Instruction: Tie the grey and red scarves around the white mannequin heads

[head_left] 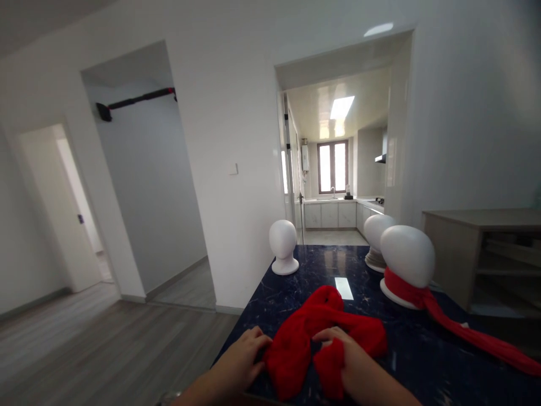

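A bunched red scarf (pixel 302 324) lies across the near part of the dark blue marbled table (pixel 315 256). At its left edge my left hand (pixel 251 349) has thumb and curled fingers closed on the fabric. My right hand (pixel 349 352) is over the scarf's near right part, fingers bent, with a fold of red cloth gripped in it and hanging below. Farther right stands a white mannequin head (pixel 408 256) with another red scarf (pixel 460 324) wrapped round its neck, the tail trailing off to the right.
A bare white mannequin head (pixel 283 245) stands at the table's far left corner. Behind the scarfed head is another head (pixel 376 237) with something greyish round its neck. A wooden shelf unit (pixel 456 225) is at the right. Beyond the table, a doorway opens to a kitchen (pixel 329 214).
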The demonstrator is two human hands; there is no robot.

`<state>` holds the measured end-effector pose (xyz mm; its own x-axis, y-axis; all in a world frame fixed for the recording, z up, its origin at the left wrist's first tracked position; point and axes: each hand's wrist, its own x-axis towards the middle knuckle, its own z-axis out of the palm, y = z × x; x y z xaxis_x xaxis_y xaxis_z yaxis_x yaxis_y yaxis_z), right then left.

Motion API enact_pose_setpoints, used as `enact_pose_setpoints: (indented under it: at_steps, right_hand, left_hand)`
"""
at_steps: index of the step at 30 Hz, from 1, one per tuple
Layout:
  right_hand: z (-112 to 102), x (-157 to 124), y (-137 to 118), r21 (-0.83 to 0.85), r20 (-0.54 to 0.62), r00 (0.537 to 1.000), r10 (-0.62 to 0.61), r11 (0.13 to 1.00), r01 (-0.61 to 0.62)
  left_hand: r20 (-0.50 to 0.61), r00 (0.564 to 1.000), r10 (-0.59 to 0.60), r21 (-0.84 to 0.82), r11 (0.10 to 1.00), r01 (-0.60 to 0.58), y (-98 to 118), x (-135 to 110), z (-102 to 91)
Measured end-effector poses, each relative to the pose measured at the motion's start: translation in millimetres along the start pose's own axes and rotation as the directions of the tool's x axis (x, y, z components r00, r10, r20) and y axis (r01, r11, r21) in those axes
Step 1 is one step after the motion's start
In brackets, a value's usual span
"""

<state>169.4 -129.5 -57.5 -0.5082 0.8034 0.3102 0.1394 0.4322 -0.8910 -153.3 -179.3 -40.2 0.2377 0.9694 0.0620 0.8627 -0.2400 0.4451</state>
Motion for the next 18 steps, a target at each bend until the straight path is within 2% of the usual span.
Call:
enact_pose_setpoints:
  at_steps: [3,4,6,9,12,13,15,17,18]
  right_hand:
    - [50.2,12.3,1.7,-0.219,0.239,0.957,-0.167,0.950,0.221]
    - [57.8,15.1,2.3,-0.271,0.282,0.943,-0.175,0.929,0.253]
    - [56.9,17.3,0.1,-0.313,0.249,0.957,-0.149,0.923,0.225]
    - [22.2,11.9,-12.3,-0.183,0.054,0.991,-0.119,0.975,0.127]
    - [-29.3,-0.3,-23.0,0.146,-0.090,0.996,-0.018,0.989,0.031]
    - [-46.6,-5.3,-23.6,0.277,-0.128,0.991,0.041,0.961,-0.004]
    - [-81.1,-15.8,-19.8,0.515,-0.244,0.957,0.158,0.857,-0.011]
    - [-117.6,-26.9,-11.1,0.661,-0.378,0.894,0.239,0.746,0.080]
    - [-137.5,-32.9,-5.8,0.699,-0.432,0.861,0.268,0.703,0.131]
  left_hand:
    - [-0.054,0.998,-0.035,-0.023,0.999,0.034,-5.6,-1.9,2.8]
    - [-0.061,0.997,-0.047,-0.040,0.998,0.045,-6.4,-0.9,1.9]
    - [-0.067,0.995,-0.079,-0.087,0.993,0.073,-8.7,2.0,-2.4]
    - [-0.084,0.988,-0.128,-0.193,0.975,0.110,-15.7,7.8,-9.0]
    - [-0.076,0.981,-0.179,-0.403,0.905,0.134,-22.8,20.1,-7.8]
    - [-0.056,0.974,-0.221,-0.508,0.846,0.162,-24.2,26.0,-6.0]
    - [-0.005,0.950,-0.313,-0.725,0.656,0.212,-24.9,38.8,-2.9]
    - [0.024,0.935,-0.355,-0.873,0.448,0.192,-24.1,50.7,-3.1]
    - [0.019,0.936,-0.352,-0.915,0.371,0.158,-23.6,55.6,-4.8]
